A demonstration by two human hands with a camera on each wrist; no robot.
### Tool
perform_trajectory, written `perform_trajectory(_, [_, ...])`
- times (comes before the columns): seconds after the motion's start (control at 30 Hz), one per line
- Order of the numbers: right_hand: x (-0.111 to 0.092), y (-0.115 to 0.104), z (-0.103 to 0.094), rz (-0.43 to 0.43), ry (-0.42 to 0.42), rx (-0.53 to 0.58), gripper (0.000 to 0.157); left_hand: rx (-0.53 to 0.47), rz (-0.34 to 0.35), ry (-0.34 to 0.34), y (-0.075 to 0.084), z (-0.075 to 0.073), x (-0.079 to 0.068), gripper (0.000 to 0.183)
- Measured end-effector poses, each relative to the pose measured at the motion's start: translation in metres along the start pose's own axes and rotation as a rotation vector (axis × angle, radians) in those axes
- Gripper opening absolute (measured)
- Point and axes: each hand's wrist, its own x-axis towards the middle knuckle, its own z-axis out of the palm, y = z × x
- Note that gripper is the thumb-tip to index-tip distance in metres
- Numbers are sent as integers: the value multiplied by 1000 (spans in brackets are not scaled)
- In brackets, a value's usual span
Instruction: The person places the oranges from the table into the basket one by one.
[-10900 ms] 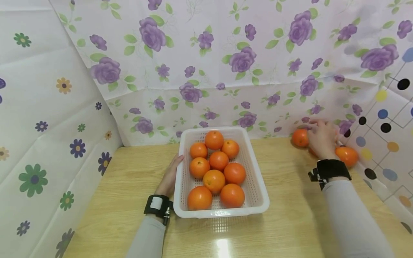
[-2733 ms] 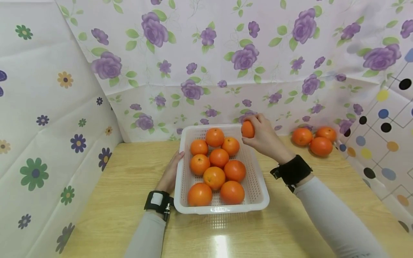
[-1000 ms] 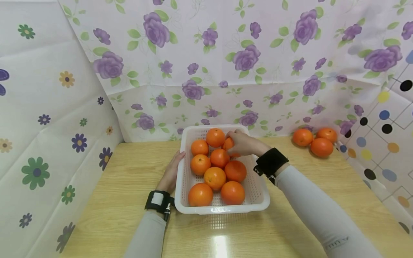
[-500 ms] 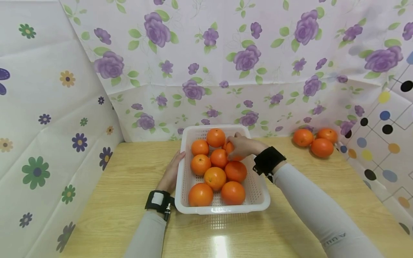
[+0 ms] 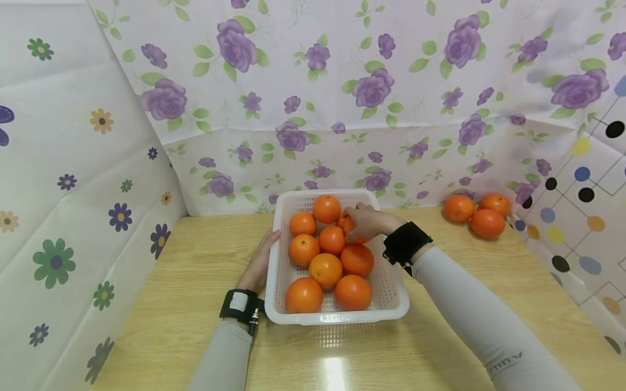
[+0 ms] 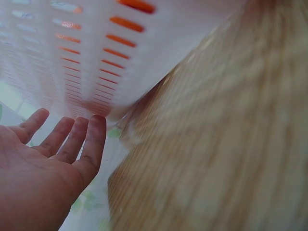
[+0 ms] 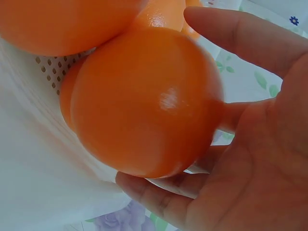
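A white perforated plastic basket (image 5: 337, 317) holds several oranges (image 5: 325, 270). My right hand (image 5: 369, 221) reaches over its right side. In the right wrist view, the fingers curl round the far side of an orange (image 7: 149, 103), with the thumb near its top. Other oranges lie against this one, and in the head view my hand covers most of it. My left hand (image 5: 259, 260) is at the basket's left wall. In the left wrist view, its extended fingers (image 6: 94, 139) reach the slotted wall, palm facing it.
Three more oranges (image 5: 487, 222) sit together at the table's far right, by the wall. The basket stands on a light wooden table (image 5: 195, 304), close to the flowered backdrop (image 5: 313, 157). Patterned sheets also line both sides.
My right hand brought an orange from the right-hand group into the basket. It moved slightly in the last second, then barely at all. The left hand has stayed at the basket's side.
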Motion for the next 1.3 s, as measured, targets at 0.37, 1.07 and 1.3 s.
perform_trajectory(0.37, [-3, 1, 0, -14, -1, 7, 62, 5, -5, 10, -1, -1, 1, 72])
perform_trajectory(1.07, [-33, 31, -21, -184, 262, 151, 49, 16, -14, 21, -2, -1, 1, 76])
perform_trajectory(1.3, [-39, 42, -23, -228, 350, 197, 45, 14, -16, 15, -1, -1, -1, 73])
